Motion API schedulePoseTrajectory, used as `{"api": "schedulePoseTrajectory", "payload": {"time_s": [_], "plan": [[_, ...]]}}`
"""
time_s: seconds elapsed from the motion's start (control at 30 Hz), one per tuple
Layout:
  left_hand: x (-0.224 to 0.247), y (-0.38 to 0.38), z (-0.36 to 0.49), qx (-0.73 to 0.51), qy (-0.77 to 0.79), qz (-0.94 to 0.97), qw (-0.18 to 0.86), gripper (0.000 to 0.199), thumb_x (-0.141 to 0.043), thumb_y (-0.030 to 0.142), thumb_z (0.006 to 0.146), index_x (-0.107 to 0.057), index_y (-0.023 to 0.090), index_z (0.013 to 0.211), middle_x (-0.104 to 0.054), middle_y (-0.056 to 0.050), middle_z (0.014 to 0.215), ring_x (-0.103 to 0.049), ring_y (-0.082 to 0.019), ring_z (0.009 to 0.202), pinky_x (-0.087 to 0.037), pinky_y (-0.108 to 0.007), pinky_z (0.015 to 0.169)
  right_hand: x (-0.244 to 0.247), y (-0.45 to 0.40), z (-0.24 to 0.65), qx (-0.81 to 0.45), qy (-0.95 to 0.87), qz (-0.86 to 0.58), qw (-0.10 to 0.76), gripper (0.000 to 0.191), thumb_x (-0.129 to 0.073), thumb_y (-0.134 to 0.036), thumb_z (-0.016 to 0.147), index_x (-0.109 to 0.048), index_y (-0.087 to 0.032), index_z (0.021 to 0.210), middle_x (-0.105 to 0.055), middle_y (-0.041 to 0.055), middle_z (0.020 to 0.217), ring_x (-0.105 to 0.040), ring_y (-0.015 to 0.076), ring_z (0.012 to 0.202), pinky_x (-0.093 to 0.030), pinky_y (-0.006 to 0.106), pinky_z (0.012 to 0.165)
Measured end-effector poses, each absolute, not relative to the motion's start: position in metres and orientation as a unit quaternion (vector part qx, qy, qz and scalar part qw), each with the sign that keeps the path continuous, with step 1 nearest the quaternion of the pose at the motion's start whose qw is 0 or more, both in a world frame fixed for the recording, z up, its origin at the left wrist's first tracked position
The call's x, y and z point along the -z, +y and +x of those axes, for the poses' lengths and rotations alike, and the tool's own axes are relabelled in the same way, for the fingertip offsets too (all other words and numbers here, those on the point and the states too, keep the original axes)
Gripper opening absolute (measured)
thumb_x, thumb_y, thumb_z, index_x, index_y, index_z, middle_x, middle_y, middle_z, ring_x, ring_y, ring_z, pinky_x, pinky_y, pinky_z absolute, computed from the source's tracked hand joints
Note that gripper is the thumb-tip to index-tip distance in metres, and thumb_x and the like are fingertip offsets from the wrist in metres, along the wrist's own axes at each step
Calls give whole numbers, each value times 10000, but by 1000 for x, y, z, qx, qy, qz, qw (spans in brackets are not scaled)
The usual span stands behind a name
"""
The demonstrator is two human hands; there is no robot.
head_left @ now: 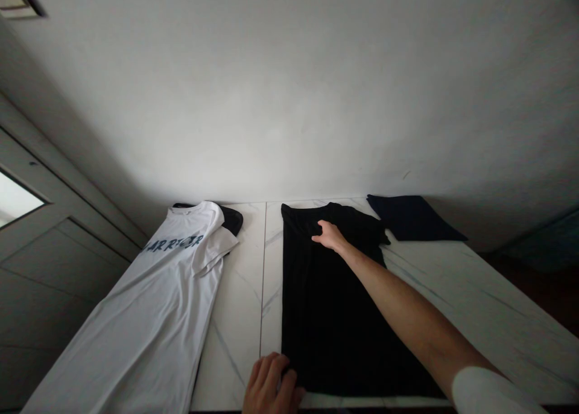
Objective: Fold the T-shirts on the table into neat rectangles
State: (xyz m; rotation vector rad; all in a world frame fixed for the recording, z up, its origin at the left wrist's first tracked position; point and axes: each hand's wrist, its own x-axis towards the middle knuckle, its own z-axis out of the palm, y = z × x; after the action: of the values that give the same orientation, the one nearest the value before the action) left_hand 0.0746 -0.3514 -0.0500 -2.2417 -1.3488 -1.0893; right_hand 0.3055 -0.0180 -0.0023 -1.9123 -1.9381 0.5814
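Note:
A black T-shirt (335, 317) lies on the table, its left side forming a straight edge and a sleeve showing at the upper right. My right hand (329, 235) reaches across it and pinches the cloth near the top. At the lower left corner of the same shirt, my left hand (271, 384) has its fingers curled against the hem; part of that hand is cut off by the frame's bottom edge.
To the left, a white T-shirt (149, 305) with dark lettering is laid over a dark item (233, 219). A folded navy cloth (411, 218) rests at the back right of the marble-patterned table (237, 281). Behind stands a pale wall (289, 100); a panelled door (58, 269) is at left.

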Motion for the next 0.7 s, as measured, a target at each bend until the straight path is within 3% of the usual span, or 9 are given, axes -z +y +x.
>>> {"api": "schedulePoseTrajectory", "payload": {"time_s": [0.13,0.23,0.4,0.53,0.6,0.7], "plan": [[41,-340,59,284,-402,-843,215,468,-380,548,1004,-695,229,1136,-740,-55,1125,-657,-216,1080,-532,-337,876,0,-16,309,-175,-675,-700,157,675,-792,-438,775,-557,-174,1350,-674,154,1264,-665,298,1117,-506,366,916],[34,-329,47,277,-362,-865,209,431,-454,607,967,-711,277,1072,-766,28,1046,-682,-175,1026,-531,-299,908,-7,-2,305,-125,-674,-709,169,579,-665,-466,886,-540,-178,1373,-665,158,1271,-660,280,1116,-502,358,900],[13,-274,54,243,-425,-865,112,342,-476,460,993,-654,272,1216,-735,1,1210,-665,-200,1142,-543,-362,987,-22,46,270,-121,-730,-653,159,260,-569,-342,959,-719,-220,1133,-725,92,1188,-654,222,1119,-465,288,923],[-1,-185,79,151,-488,-860,17,387,-444,299,1005,-553,238,1371,-599,-43,1445,-524,-231,1360,-441,-471,1146,-26,88,230,-148,-741,-639,144,291,-595,-409,938,-746,-214,1092,-747,99,1153,-668,230,1093,-473,276,872],[3,-145,88,118,-505,-855,-2,460,-456,303,996,-490,186,1439,-502,-91,1535,-433,-256,1437,-387,-501,1186,-25,105,215,-166,-740,-639,131,345,-637,-475,898,-756,-200,1069,-754,118,1124,-678,245,1068,-481,281,841],[18,-112,94,96,-528,-844,-11,583,-460,389,989,-401,129,1507,-383,-146,1602,-329,-294,1494,-337,-542,1206,-22,125,203,-209,-738,-633,104,295,-752,-483,786,-781,-197,852,-776,109,930,-703,254,944,-485,278,754]]}}
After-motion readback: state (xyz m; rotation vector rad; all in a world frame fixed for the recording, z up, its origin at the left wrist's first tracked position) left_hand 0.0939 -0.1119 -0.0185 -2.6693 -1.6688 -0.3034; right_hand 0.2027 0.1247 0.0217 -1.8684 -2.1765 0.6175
